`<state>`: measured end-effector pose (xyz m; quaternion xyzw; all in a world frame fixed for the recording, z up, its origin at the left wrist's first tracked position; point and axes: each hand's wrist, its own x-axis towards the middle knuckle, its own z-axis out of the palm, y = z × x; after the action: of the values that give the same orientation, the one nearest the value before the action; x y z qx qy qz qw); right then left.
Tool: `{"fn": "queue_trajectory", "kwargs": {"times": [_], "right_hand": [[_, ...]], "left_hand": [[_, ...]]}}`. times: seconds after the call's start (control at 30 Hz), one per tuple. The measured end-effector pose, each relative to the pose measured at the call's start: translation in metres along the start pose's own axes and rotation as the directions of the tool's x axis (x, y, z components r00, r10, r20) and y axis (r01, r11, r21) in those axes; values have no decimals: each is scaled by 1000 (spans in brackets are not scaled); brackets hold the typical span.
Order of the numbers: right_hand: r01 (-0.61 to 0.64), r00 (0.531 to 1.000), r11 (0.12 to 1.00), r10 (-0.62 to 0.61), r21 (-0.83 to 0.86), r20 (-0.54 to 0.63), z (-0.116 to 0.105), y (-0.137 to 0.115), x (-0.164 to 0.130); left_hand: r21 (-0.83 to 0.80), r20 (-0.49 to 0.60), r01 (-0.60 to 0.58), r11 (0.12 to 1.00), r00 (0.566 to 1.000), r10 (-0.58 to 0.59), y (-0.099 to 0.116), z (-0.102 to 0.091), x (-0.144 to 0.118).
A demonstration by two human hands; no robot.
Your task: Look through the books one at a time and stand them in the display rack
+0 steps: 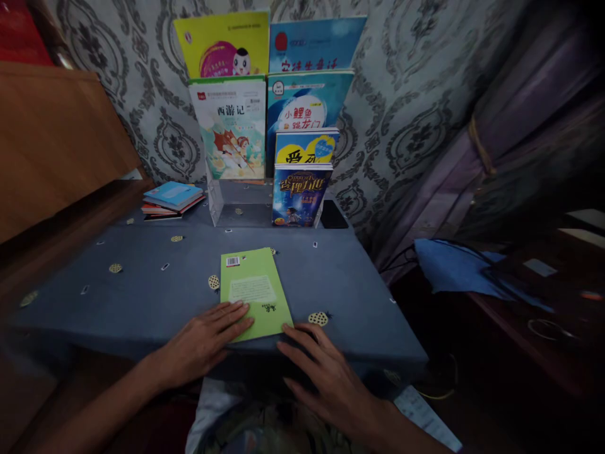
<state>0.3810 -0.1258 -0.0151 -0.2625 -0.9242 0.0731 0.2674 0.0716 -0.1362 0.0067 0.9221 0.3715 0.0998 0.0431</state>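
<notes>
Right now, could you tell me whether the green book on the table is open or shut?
Shut: the green book lies flat, back cover with barcode up.

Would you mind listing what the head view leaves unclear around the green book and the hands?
- Green book: its near-left corner is covered by the left hand; the back-cover print is too small to read.
- Right hand: whether its fingertips touch the book cannot be told.
- Book stack: lower titles hidden by the top book.
- Display rack: rear books partly hidden by front ones.
</notes>
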Motion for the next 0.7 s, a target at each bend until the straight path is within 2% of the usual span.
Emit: {"fn": "queue_trajectory", "kwargs": {"times": [0.17, 0.27, 0.33, 0.4, 0.53, 0.6, 0.7], "right_hand": [[-38, 999, 994, 41, -105, 31, 1, 8, 11], [-61, 993, 988, 73, -141, 87, 5, 15, 22], [-46, 991, 988, 64, -150, 119, 8, 17, 29], [-20, 992, 988, 39, -156, 120, 10, 16, 33], [-12, 999, 987, 19, -163, 42, 16, 8, 31], [-8, 1000, 989, 5, -150, -25, 19, 3, 24], [20, 992, 996, -31, -90, -125, 23, -3, 13]], "left_hand": [[48, -89, -51, 998, 994, 55, 4, -6, 2], [103, -112, -61, 993, 991, 73, 6, -3, 3], [155, -124, -40, 987, 990, 60, 7, 4, 2], [211, -141, 33, 977, 990, -3, 9, 15, -1], [262, -112, 179, 948, 982, -155, 13, 31, -9], [237, -86, 182, 954, 982, -166, 16, 32, -15], [192, -104, 159, 968, 985, -141, 21, 30, -23]]}}
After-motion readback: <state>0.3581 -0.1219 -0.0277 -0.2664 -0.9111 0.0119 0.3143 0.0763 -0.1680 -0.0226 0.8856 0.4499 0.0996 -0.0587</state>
